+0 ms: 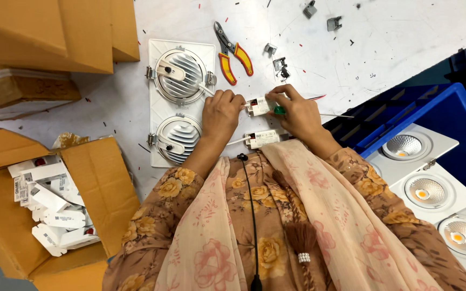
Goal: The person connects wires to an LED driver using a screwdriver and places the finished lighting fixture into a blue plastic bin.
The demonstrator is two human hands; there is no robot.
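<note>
Head view looks down on a white worktable (405, 27). At lower left an open cardboard box (98, 183) holds a jumble of small white boxed parts (55, 207). At right a blue crate (438, 108) stands partly under white lamp fixtures (424, 188), which run off the frame edge. A white twin-lamp fixture (180, 102) lies back-up on the table, with red-handled pliers (233, 54) just beside it. The left hand (220, 114) pinches a thin white wire at the end of a small white driver block (258, 106); the right hand (297, 114) closes on the block's other end, with a green tool (279, 110) (mostly hidden under the fingers) against it. A second driver block (264, 138) lies just below, near the wrists.
</note>
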